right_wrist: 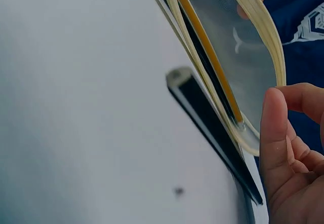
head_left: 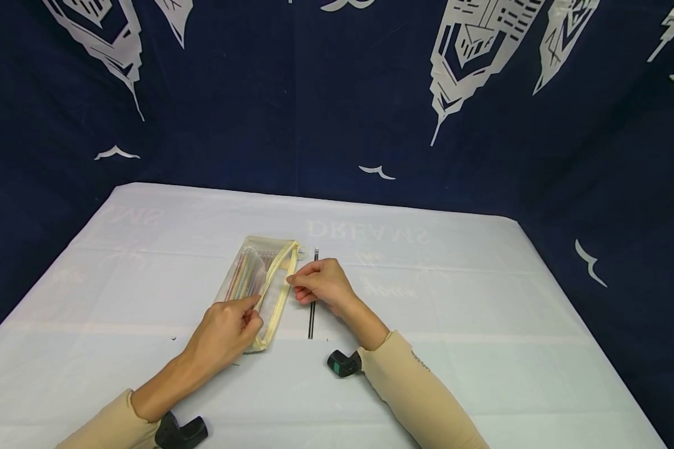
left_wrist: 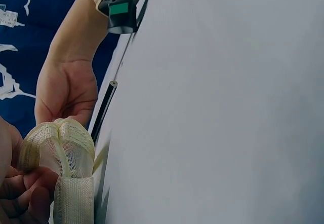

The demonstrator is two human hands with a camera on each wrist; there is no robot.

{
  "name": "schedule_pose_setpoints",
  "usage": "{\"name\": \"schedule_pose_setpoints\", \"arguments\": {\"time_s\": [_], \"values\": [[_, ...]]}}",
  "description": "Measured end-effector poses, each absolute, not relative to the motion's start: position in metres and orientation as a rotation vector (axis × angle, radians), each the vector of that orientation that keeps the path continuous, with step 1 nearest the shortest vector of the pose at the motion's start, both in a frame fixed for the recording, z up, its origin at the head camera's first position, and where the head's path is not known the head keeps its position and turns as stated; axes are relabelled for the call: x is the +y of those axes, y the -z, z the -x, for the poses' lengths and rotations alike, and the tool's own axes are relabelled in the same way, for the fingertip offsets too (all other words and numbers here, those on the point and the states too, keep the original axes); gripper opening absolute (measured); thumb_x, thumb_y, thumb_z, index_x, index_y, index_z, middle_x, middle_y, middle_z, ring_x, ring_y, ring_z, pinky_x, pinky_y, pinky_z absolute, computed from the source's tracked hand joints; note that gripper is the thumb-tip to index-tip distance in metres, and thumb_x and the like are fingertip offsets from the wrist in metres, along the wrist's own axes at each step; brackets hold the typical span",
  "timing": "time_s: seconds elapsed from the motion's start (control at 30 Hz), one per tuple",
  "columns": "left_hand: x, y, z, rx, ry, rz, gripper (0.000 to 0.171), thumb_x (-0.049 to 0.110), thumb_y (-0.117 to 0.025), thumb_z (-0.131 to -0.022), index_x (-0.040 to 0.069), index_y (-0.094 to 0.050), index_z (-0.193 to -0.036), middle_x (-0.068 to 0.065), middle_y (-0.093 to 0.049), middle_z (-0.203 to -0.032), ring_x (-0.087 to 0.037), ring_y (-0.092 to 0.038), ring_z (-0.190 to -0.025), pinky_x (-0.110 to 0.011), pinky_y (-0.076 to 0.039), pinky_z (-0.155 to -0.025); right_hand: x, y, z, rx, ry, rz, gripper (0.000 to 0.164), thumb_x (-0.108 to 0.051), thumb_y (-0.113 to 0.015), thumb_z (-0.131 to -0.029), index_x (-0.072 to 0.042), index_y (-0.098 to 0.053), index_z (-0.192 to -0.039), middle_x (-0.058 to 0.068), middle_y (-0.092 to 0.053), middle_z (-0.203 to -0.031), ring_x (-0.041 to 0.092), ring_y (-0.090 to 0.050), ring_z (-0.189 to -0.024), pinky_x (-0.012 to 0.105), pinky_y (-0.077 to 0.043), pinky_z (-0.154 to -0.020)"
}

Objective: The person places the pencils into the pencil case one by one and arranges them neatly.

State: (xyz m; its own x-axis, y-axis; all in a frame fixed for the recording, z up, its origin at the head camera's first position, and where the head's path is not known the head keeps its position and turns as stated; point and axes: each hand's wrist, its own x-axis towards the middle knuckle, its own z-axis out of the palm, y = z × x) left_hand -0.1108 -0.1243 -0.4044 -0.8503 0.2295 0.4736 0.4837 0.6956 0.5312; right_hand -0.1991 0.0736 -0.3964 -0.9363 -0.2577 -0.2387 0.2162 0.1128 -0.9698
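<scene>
A cream-edged mesh pencil case (head_left: 276, 317) lies on the table with its zipped mouth spread apart. Inside it are several coloured pencils (head_left: 244, 277), and a yellow pencil (right_wrist: 212, 57) shows through the gap in the right wrist view. My left hand (head_left: 224, 327) pinches the near-left zip edge between thumb and forefinger. With thumb and index finger, my right hand (head_left: 327, 284) pinches the case's right zip edge near its far end. A black pencil (head_left: 311, 324) lies under the right hand, just right of the case, partly hidden by the fingers.
A white cloth (head_left: 483, 299) covers the table, with a dark blue patterned curtain (head_left: 258, 112) behind it. Small dark specks (head_left: 174, 338) lie on the cloth to the left. Each wrist wears a black camera (head_left: 344, 363).
</scene>
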Motion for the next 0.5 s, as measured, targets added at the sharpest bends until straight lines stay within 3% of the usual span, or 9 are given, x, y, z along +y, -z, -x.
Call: {"name": "schedule_pose_setpoints", "arguments": {"time_s": [0.5], "values": [[-0.124,0.406,0.111,-2.516,0.948,0.570,0.028,-0.005,-0.058,-0.078,-0.012,-0.072,-0.101,0.005,-0.054,-0.060,0.001,-0.038,-0.049,-0.019,-0.035,-0.042,0.100,0.400,0.212,2.378,1.667,-0.013,0.014,-0.008,-0.080,-0.080,0.000,-0.068,-0.079,0.007,-0.062,-0.059,0.011,-0.057,-0.045,0.024,-0.050,-0.044]]}}
